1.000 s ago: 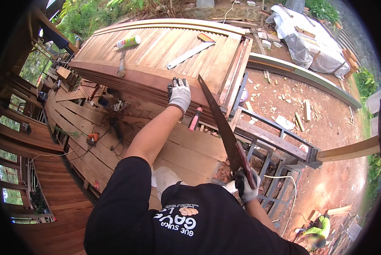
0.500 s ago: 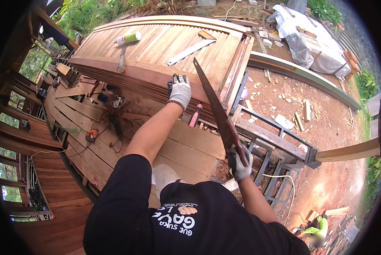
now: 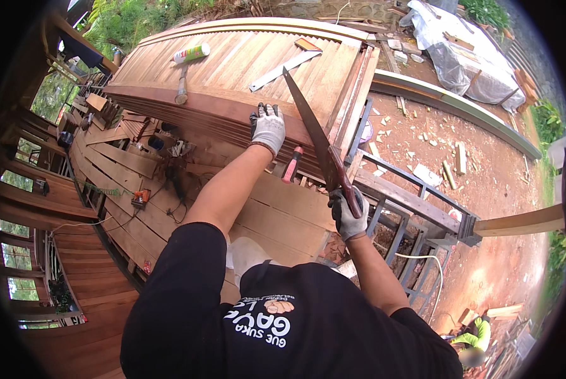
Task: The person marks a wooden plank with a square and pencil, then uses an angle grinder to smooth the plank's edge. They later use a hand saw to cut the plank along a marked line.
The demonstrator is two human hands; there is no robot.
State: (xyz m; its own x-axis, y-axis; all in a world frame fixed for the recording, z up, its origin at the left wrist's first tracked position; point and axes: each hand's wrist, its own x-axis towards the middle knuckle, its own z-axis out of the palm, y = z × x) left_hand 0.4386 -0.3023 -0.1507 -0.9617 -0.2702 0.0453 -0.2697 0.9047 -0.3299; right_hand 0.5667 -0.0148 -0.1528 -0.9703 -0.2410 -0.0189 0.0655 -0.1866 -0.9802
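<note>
My left hand (image 3: 269,129), in a grey and black work glove, rests on the near edge of a stack of slatted wooden panels (image 3: 232,72), fingers spread. My right hand (image 3: 350,213), gloved alike, is wrapped round the dark wooden handle of a handsaw (image 3: 313,126). Its long brown blade slants away over the right part of the top panel's near edge, tip pointing far and left. Just right of my left hand, below the edge, a pink-handled tool (image 3: 292,165) stands against the stack; its working end is hidden.
On the panels lie a try square (image 3: 286,69), a hammer (image 3: 182,88) and a spray can (image 3: 192,53). An orange power tool (image 3: 141,198) sits on floorboards at left. Metal framing (image 3: 415,183) and scrap-strewn ground lie at right. Another person (image 3: 475,338) is at lower right.
My right hand has pushed the saw forward and slightly left, so its tip reaches farther over the panels. My left hand stays on the panel edge.
</note>
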